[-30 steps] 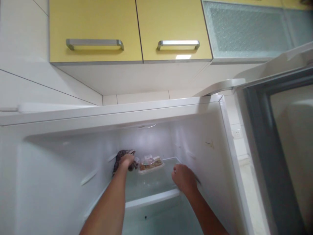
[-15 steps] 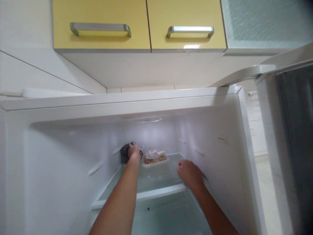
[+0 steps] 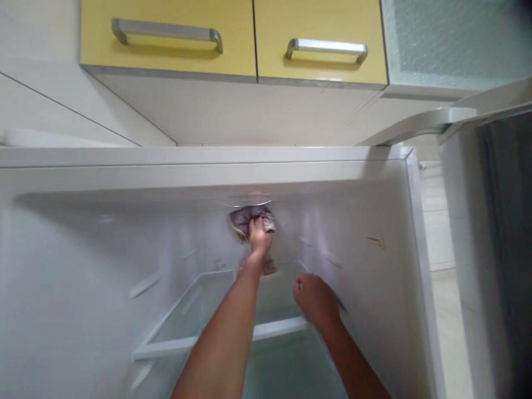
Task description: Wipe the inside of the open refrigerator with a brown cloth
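Note:
Deep inside the fridge [image 3: 353, 221], my left hand [image 3: 260, 235] grips a dark purplish-brown cloth [image 3: 246, 217] and presses it near the back wall, just under the ceiling light cover. Behind my left forearm, a small food tray [image 3: 271, 268] stands on the glass shelf [image 3: 208, 291]; most of it is hidden. My right hand [image 3: 316, 296] is closed near the right wall, above the shelf's white front edge. Whether anything is inside its fingers is hidden.
Yellow cabinets [image 3: 166, 50] with metal handles hang above the fridge. The fridge door [image 3: 477, 233] stands open on the right. Plastic ribs [image 3: 145, 285] stick out from the side walls. A lower glass surface [image 3: 295, 366] lies under the shelf.
My left hand has carried the cloth from the back left corner up and right to the upper back wall. My right hand has stayed nearly in place. The view has shifted slightly.

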A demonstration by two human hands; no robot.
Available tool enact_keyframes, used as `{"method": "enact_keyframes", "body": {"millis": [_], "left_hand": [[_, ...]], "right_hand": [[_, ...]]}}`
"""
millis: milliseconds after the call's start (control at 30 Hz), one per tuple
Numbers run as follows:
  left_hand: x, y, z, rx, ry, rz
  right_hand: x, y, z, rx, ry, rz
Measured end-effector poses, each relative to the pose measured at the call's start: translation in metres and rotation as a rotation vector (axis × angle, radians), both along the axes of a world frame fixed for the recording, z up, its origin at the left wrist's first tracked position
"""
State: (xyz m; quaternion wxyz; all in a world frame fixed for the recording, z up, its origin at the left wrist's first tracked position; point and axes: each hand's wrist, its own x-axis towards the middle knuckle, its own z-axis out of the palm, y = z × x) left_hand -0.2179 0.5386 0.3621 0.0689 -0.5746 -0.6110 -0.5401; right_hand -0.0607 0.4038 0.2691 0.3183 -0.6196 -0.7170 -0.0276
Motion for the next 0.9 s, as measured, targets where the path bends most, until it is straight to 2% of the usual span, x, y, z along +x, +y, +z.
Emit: {"method": "enact_keyframes", "body": {"millis": [133, 233, 333, 467, 600, 700, 800, 900], "left_hand": [[0.05, -0.001, -0.014, -0.078, 0.384, -0.104], [0.076, 0.0, -0.022, -0.124, 0.554, -0.106], [0.084, 0.0, -0.026, -0.168, 0.636, -0.064], [0.078, -0.003, -0.037, -0.273, 0.691, -0.062], [0.076, -0.009, -0.051, -0.368, 0.668, -0.091], [0.081, -0.011, -0.054, -0.362, 0.56, -0.077], [0.082, -0.012, -0.047, -0.291, 0.382, -0.052], [0.077, -0.006, -0.032, -0.21, 0.153, -0.039]], "right_hand": [[0.0, -0.002, 0.003, 0.017, 0.005, 0.004], [0.0, -0.005, 0.004, 0.023, 0.014, 0.0], [0.001, -0.007, 0.006, 0.013, 0.017, -0.009], [0.0, -0.009, 0.008, -0.002, 0.033, -0.024], [0.0, -0.01, 0.009, -0.005, 0.05, -0.017], [0.0, -0.011, 0.01, 0.006, 0.052, -0.013], [0.0, -0.01, 0.01, 0.016, 0.045, -0.016], [-0.001, -0.009, 0.008, 0.031, 0.041, -0.013]]}}
